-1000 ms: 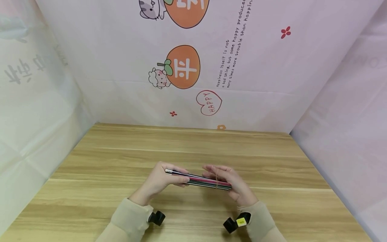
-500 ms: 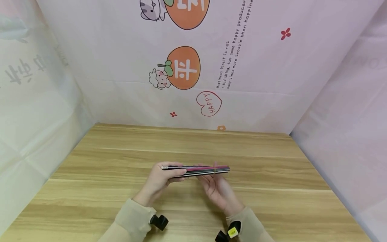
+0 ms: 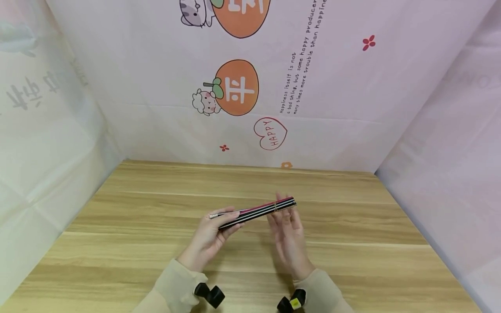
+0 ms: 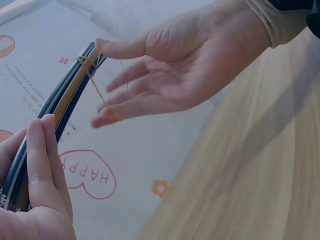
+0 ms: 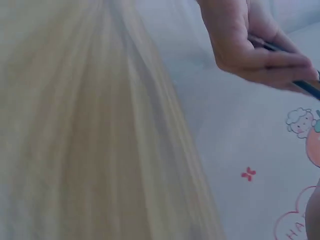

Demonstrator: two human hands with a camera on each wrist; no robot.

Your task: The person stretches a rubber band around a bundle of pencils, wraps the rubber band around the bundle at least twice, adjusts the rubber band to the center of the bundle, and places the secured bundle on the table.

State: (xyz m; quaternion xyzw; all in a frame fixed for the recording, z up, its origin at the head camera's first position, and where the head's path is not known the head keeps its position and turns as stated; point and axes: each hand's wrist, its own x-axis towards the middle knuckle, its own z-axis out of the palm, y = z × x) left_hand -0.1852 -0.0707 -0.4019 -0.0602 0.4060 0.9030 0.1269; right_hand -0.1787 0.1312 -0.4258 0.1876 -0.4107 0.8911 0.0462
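A bundle of striped pencils (image 3: 256, 213), one of them pink in the head view, is gripped near its eraser end by my left hand (image 3: 205, 241). The bundle tilts up to the right, above the table. Close to its far end, a thin rubber band (image 3: 275, 206) goes round the pencils. My right hand (image 3: 291, 248) is beside that end with its fingers extended. In the left wrist view, a loop of the band is stretched between its thumb (image 4: 125, 48) and a fingertip. The right wrist view shows the left hand around dark pencils (image 5: 306, 89), partly hidden.
A wood-grain table (image 3: 156, 187) lies under both hands. Behind it hangs a white printed cloth (image 3: 332, 143), with more pale cloth (image 3: 51, 143) at the left and right sides. Black wrist cameras (image 3: 215, 297) sit on both sleeves.
The far end of the pencils has swung upward, from sloping down right to sloping up right. My right hand has moved from above the bundle to below it, with its palm turned up.
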